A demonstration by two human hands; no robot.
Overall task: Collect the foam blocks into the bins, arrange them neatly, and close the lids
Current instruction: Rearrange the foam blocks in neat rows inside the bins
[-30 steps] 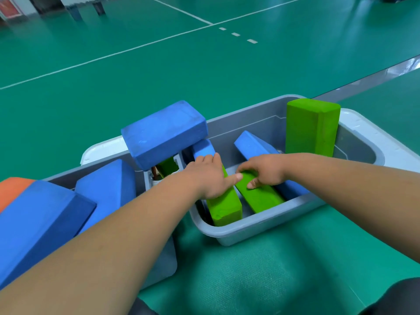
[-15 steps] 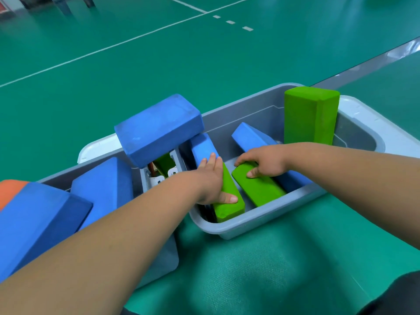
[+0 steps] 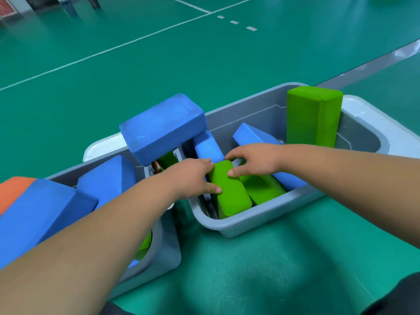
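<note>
1. The near green block point(image 3: 231, 194) lies tilted in the 7 o'clock corner of the right bin point(image 3: 250, 220).
2. My left hand point(image 3: 193, 176) grips it from 9 o'clock, with the thumb on its top face and the fingers curled over its far edge.
3. My right hand point(image 3: 254, 159) pinches its far end from 2 o'clock, thumb on top.
4. A flat green block point(image 3: 263, 189) lies against it at 3 o'clock.
5. A slanted blue block point(image 3: 252, 135) and a small blue block point(image 3: 208, 146) lean at 12 o'clock; an upright green block point(image 3: 313, 117) stands in the bin's 1 o'clock corner.
6. At 9 o'clock is the left bin point(image 3: 166, 246). A big blue block point(image 3: 163, 128) sits on top where the bins meet, and an orange block point(image 3: 13, 189) is farthest out.
7. Both bins sit on the green floor point(image 3: 272, 269), with a left white lid point(image 3: 102, 146) and a right white lid point(image 3: 368, 114) behind them.
</note>
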